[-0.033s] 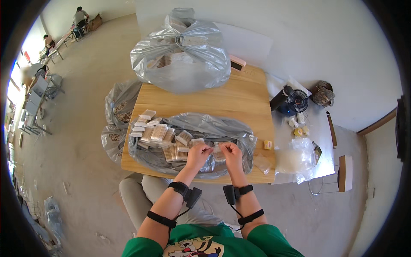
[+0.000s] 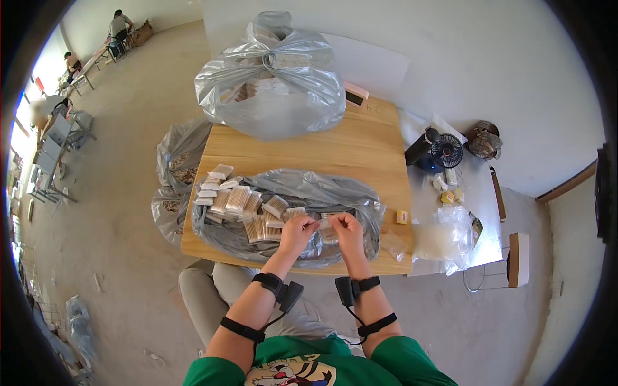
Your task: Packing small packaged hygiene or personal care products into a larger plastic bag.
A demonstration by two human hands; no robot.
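Note:
Over a spread grey plastic bag (image 2: 315,180) on the wooden table, my two hands are close together. My left hand (image 2: 297,235) is closed in a pinch; what its fingertips grip is too small to make out. With thumb and finger together, my right hand (image 2: 348,233) pinches a small clear plastic packet (image 2: 326,230), which lies between the hands. To the left, several packs of cotton swabs (image 2: 238,198) with wooden sticks are heaped on the grey bag. One swab pack (image 2: 295,213) sits right beside my left knuckles.
A large tied grey bag (image 2: 270,96) stands at the table's far side, by a pink-edged device (image 2: 355,95). A yellow box (image 2: 402,217) lies at the right. The side table holds a fan (image 2: 446,151) and clear bags (image 2: 444,241). More filled bags (image 2: 183,157) stand left.

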